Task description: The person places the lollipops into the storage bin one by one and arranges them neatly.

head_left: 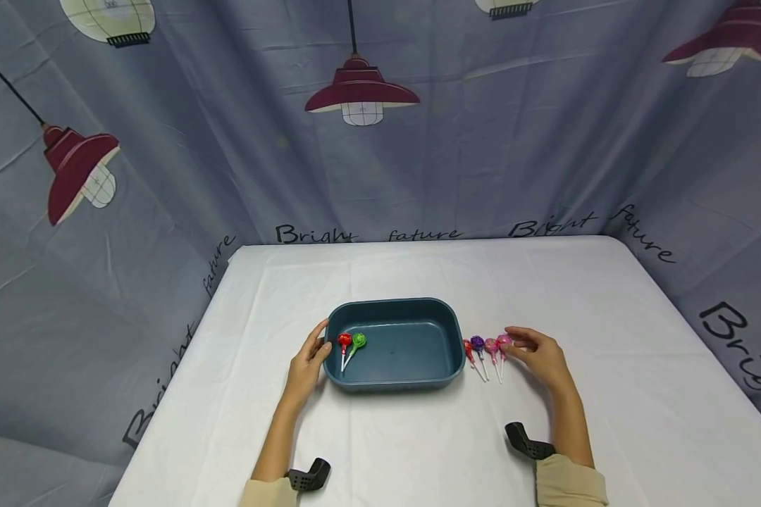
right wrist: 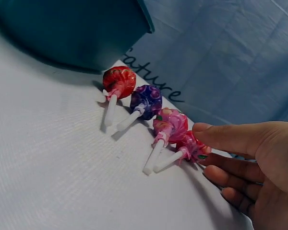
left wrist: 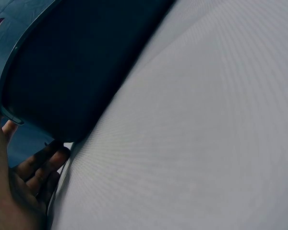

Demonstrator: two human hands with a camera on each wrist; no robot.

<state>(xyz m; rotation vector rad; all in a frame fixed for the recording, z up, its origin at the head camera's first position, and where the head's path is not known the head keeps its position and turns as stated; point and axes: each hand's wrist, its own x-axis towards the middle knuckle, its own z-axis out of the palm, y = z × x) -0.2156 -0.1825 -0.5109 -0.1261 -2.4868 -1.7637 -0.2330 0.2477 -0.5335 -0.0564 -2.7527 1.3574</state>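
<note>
A dark teal rectangular basin (head_left: pixel 406 384) stands mid-table, holding a red lollipop (head_left: pixel 344 339) and a green lollipop (head_left: pixel 359 341) at its left end. My left hand (head_left: pixel 306 362) holds the basin's left rim, thumb at the edge and fingers along the outer wall. Right of the basin, a row of lollipops lies on the cloth: red (right wrist: pixel 119 81), purple (right wrist: pixel 147 101), pink (right wrist: pixel 170 125) and another pink lollipop (right wrist: pixel 191 145) at the end. That last pink one is between the thumb and fingers of my right hand (head_left: pixel 541 355), which pinches its head.
A white cloth (head_left: pixel 418 451) covers the table. Behind and beside it hangs a grey-blue curtain (head_left: pixel 450 155) printed with lamps and lettering. Black devices sit on the left wrist (head_left: pixel 309 475) and the right wrist (head_left: pixel 529 442).
</note>
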